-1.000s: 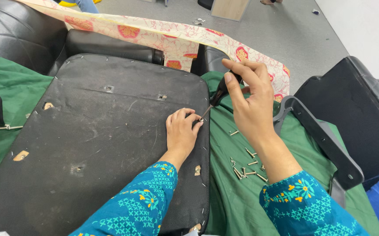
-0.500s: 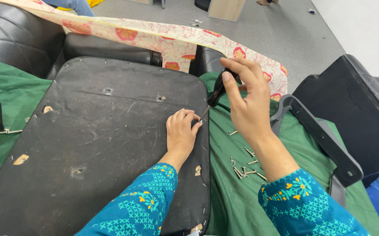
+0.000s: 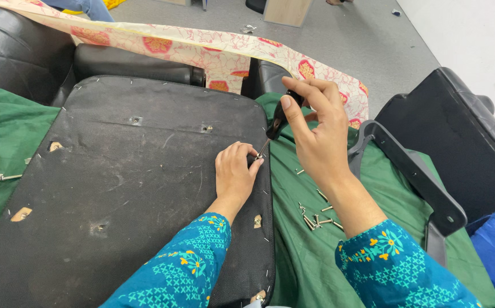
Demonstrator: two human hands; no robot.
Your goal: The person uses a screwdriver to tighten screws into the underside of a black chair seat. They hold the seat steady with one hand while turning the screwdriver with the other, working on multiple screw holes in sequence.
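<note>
Barely shifted: R hand (image 3: 316,134) grips screwdriver (image 3: 277,122); L hand (image 3: 235,174) pinches tip on seat base (image 3: 116,171).

— What kind of place is this?

— A furniture repair workshop, by the look of it. A black chair seat base (image 3: 122,182) lies upside down on a green cloth (image 3: 310,256), with staples along its edge.

— What else shows it?

— Loose screws (image 3: 316,219) lie scattered on the cloth. Black chair cushions (image 3: 13,57) and a detached armrest (image 3: 413,177) sit around a bare grey floor (image 3: 350,40).
</note>
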